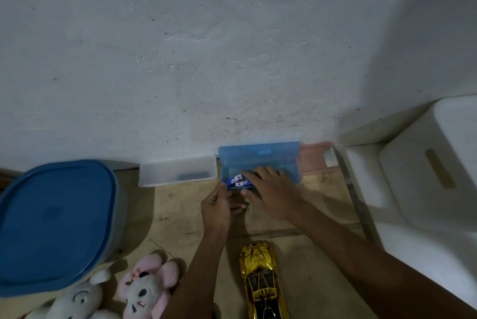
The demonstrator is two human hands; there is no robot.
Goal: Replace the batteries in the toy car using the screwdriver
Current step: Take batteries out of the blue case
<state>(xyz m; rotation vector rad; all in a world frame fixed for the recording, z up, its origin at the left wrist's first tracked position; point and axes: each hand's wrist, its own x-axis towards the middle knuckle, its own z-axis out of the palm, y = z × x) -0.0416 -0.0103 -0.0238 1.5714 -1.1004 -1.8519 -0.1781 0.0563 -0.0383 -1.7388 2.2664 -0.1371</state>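
Note:
A gold toy car stands upright on the wooden floor near the bottom middle. Against the wall, a blue plastic case is open with its lid raised. Two blue and white batteries lie at the case's left end. My left hand grips the case's front left corner. My right hand reaches into the case, fingers spread over its contents, just right of the batteries. No screwdriver is visible; my right hand hides the inside of the case.
A clear case sits left of the blue case and a pink case sits right of it. A grey tub with a blue lid is at the left, two plush toys at the bottom left, a white stool at the right.

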